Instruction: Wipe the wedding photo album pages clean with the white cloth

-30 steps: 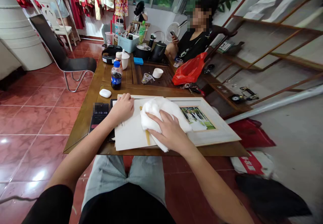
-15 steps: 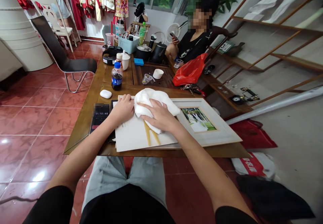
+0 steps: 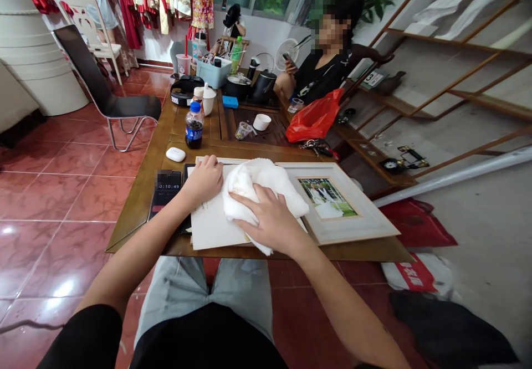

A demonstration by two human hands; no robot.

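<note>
A bunched white towel (image 3: 272, 178) lies over a white board (image 3: 210, 230) at the table's near edge. My right hand (image 3: 270, 216) presses on the towel, its fingers bent into the cloth. At the board's upper left, my left hand (image 3: 206, 179) rests with curled fingers, holding the board's edge region. Only a small yellow bit peeks out below the towel; the rest of the yellow strips is hidden. Right of the towel lies a white picture frame (image 3: 372, 226) around a photo (image 3: 326, 197) of people outdoors. The board overlaps the frame's left part.
A phone (image 3: 166, 189) showing a timer, a white earbud case (image 3: 175, 154) and a cola bottle (image 3: 194, 125) are on the left. Farther back are a white bowl (image 3: 261, 122), a red plastic bag (image 3: 313, 119) and keys (image 3: 316, 146). Another person (image 3: 328, 53) sits at the back right with a phone.
My right hand has slid the towel toward me and slightly right, covering most of the yellow strips that showed before. My left hand has stayed at the board's upper left.
</note>
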